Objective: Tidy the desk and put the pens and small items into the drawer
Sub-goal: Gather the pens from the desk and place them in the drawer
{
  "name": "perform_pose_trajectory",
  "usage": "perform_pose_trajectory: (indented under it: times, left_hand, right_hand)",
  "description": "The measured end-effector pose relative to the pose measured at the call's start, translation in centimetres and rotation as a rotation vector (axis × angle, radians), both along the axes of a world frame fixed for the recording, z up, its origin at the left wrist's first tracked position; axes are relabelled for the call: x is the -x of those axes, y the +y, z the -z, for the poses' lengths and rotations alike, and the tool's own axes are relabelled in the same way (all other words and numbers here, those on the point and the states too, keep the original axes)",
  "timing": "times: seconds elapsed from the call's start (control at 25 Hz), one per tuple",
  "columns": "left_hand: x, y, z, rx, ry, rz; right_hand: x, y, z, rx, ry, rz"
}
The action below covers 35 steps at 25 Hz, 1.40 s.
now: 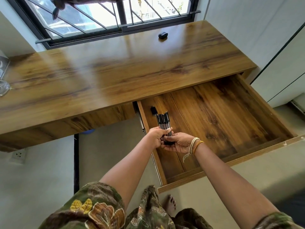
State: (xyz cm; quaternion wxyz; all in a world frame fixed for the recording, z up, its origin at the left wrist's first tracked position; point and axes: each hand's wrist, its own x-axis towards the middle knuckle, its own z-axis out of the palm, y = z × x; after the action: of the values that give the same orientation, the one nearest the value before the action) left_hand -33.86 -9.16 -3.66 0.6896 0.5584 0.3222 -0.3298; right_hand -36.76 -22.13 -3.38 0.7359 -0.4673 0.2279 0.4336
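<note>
Holding pens [163, 123] over open drawer [231, 116], black mouse [162, 35] on desk [99, 71]

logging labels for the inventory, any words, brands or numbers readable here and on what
None can be read.
Pens: pale marks on the black caps, too small and blurred to read.
Small black item in the drawer: no legible marking.
Dark object on the desk: no legible marking.
Wall socket: no text visible.

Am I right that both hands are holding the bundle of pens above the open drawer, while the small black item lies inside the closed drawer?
Not quite: the head view shows the drawer pulled open. Both the left hand and right hand hold the pens above it, and the small black item lies inside.
</note>
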Motion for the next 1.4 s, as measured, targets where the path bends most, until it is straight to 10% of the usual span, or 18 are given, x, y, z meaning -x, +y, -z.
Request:
perform_pose_trajectory:
  times: [0.28, 0.6, 1.12, 1.4]
  left_hand:
    - [-0.6, -0.4, -0.4, -0.26, -0.051, 0.033]
    - [0.4, 3.8, -0.7, -1.005, -0.775, 0.327]
    - [1.1, 5.1, 1.8, -1.04, -0.678, 0.784]
    - [1.1, 5.1, 2.0, -1.056, -0.689, 0.774]
  right_hand:
    - [-1.3, -0.2, 2.0, 0.025, 0.06, 0.049]
    - [-3.3, 1.2, 4.6, 0.183, 0.122, 0.009]
    - [-3.7, 1.4, 6.0, 0.22, 0.237, 0.109]
    - [-4.2, 2.5, 5.1, 0.693, 0.091, -0.37]
